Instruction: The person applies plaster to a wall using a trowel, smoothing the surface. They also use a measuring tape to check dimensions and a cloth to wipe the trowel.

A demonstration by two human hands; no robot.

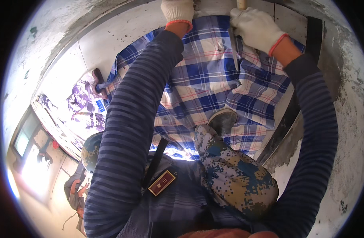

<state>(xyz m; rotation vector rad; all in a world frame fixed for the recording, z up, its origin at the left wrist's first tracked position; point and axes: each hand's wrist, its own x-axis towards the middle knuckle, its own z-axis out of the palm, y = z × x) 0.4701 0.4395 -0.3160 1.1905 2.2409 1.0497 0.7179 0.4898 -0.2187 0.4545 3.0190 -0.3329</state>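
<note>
My right hand (256, 29), in a white knit work glove with a red cuff edge, is closed around a wooden-handled tool (242, 4). A thin metal blade (234, 50), seen nearly edge-on, extends below the glove over the cloth. At the top edge is my left hand (177, 12), in a matching glove; its fingers are cut off or hidden, so its grip cannot be made out. Beneath both arms spreads a wrinkled blue, white and red plaid cloth (202, 71) over pale panels (104, 38).
A shoe sole (225, 120) and my camouflage-clad knee (238, 175) rest on the cloth. Purple-patterned fabric (83, 104) and a brown shoe-like object (97, 80) lie left. A dark strip (284, 128) borders a rough wall (345, 148). Another person (76, 190) is lower left.
</note>
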